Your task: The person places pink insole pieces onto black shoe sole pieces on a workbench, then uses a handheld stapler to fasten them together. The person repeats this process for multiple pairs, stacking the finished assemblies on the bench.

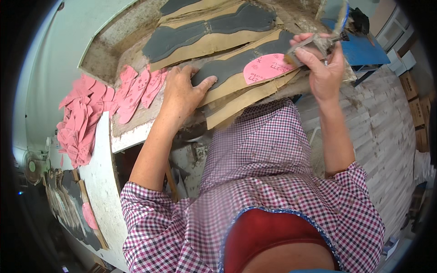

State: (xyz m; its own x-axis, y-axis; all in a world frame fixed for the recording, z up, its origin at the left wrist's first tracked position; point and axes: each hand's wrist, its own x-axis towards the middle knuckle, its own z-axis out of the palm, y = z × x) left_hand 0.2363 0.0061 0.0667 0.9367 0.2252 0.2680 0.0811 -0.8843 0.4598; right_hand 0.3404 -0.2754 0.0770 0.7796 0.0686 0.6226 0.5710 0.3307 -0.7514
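My right hand [325, 70] grips a flat, crusted tool [314, 45], seemingly a glue brush. Its brownish end is over the right tip of a pink half-oval piece [266, 68] with printed marks. That piece lies on a dark grey, wavy-edged strip [223, 70] backed by tan sheet. My left hand [182, 88] rests at the strip's left end, fingers apart and thumb on the dark surface. Another tan strip [250, 102] sticks out toward me beneath. Beyond are more dark strips on tan backing [209, 32], laid in overlapping rows.
Loose pink pieces [136, 88] lie left of my left hand, beside a larger heap [79, 120]. The stained worktable [123, 54] has a raised rim at the far left. A blue table [364, 50] stands right, cartons [414, 109] beyond it. Dark strips [73, 204] sit lower left.
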